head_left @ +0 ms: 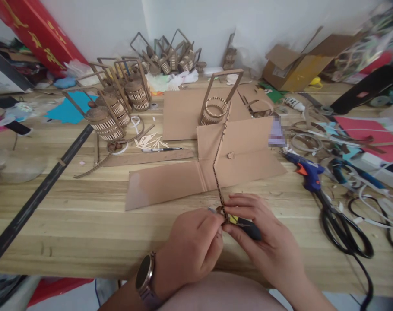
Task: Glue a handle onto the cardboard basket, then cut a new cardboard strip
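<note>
A thin corrugated cardboard strip point(217, 172) rises from my hands toward a half-built cardboard basket point(216, 107) at the table's middle. My left hand point(190, 248), with a watch on its wrist, is closed and pinches the strip's near end. My right hand point(263, 237) is closed around a black and yellow tool point(248, 226), held against the strip at the same spot. Both hands meet near the front edge of the wooden table point(86, 216), just in front of flat cardboard sheets point(235, 151).
Several finished cardboard baskets point(109, 116) stand at the back left, more point(170, 58) by the wall. A blue glue gun point(305, 170) and black scissors point(340, 226) lie to the right among paper scraps. A pen point(162, 150), sticks and a black bar point(37, 196) lie left.
</note>
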A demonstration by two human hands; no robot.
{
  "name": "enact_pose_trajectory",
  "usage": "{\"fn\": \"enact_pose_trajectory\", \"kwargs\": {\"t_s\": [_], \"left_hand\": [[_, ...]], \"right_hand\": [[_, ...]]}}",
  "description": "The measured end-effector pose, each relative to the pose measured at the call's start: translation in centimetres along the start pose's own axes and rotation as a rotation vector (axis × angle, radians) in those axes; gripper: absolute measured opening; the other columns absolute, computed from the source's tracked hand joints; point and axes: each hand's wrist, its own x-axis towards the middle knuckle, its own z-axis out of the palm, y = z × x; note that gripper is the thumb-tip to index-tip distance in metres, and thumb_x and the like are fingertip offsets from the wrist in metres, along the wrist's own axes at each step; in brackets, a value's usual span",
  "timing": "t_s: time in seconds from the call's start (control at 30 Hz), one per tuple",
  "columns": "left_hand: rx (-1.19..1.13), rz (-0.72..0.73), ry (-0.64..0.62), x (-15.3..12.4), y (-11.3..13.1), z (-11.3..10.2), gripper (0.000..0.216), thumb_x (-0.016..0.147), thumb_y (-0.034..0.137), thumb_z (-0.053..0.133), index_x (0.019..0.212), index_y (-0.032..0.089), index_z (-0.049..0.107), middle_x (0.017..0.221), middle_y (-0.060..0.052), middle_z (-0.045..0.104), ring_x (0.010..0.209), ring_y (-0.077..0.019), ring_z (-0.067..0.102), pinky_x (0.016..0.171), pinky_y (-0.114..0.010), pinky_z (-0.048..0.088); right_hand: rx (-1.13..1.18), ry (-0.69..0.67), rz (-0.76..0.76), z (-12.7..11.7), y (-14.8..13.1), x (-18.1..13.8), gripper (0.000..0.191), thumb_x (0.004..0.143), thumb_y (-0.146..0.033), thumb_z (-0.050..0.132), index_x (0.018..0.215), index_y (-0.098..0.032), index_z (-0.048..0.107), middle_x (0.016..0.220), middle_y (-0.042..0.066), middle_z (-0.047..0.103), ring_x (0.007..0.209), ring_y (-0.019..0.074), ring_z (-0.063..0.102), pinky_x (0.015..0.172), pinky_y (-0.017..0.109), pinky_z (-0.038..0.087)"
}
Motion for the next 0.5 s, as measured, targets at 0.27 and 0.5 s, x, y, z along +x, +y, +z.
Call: {"fn": "enact_pose_trajectory", "kwargs": {"t_s": [0.27,0.5], "left_hand": [[0.01,0.024,-0.015,-0.7,-1.4,0.1,0.025,0.1,0.018,0.035,0.095,0.018,0.059,0.076,-0.005,0.065,0.069,-0.0195,0.061,0.063,-0.03,0.046],[0.001,-0.078,-0.07,-0.6,-2.7,-0.5,0.036,0.107,0.036,0.029,0.089,0.019,0.056,0.073,-0.003,0.068,0.063,-0.0176,0.062,0.058,-0.027,0.043]], "right_hand": [[0.034,-0.126,-0.054,0.0,0.2,1.0,0.007,0.091,-0.024,0.065,0.084,-0.027,0.062,0.089,0.001,0.074,0.087,0.0194,0.071,0.09,0.042,0.053],[-0.024,-0.146,-0.026,1.7,0.0,1.1,0.009,0.094,-0.017,0.057,0.09,-0.026,0.055,0.086,-0.001,0.072,0.082,0.0156,0.07,0.097,0.041,0.048]]}}
